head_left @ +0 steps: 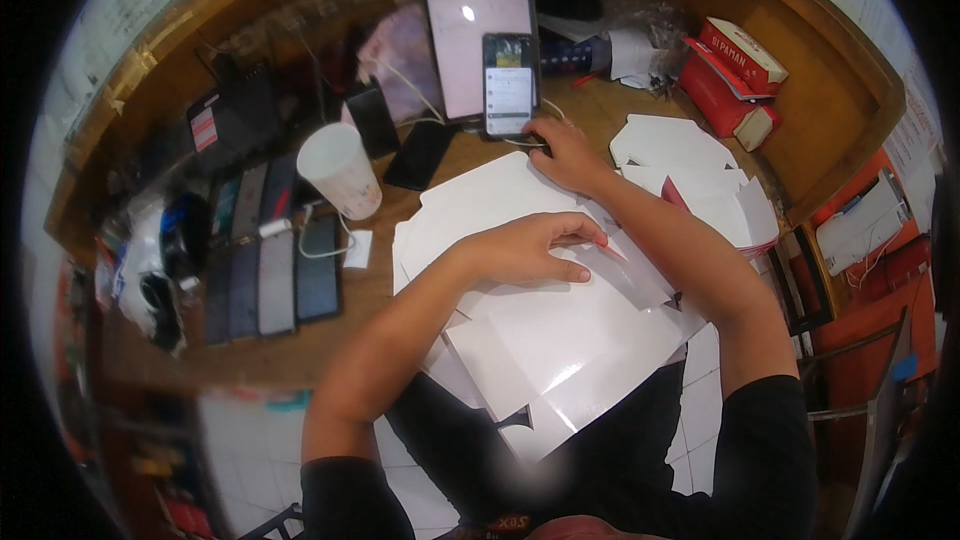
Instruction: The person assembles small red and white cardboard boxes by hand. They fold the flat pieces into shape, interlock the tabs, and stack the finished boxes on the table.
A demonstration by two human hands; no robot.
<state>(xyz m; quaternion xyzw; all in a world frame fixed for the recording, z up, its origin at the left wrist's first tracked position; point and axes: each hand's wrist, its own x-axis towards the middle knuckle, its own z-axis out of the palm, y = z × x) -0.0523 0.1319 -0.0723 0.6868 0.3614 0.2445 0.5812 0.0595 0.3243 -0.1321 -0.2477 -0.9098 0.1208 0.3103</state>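
A stack of flat white cardboard box blanks (560, 340) lies on the wooden table edge and over my lap. My left hand (530, 250) rests palm down on the top blank, fingers curled toward a fold with a red edge. My right hand (565, 155) reaches forward, its fingers touching the lower edge of a lit smartphone (509, 85) that leans upright against a tablet (475, 40) with a pale screen. A white cable runs from the phone's base.
A white paper cup (340, 170) stands left of the blanks. Several dark phones (270, 260) lie in rows at the left. More white blanks (690, 170) are piled at the right, with red and white boxes (735, 75) behind. The wooden table (830, 120) has raised edges.
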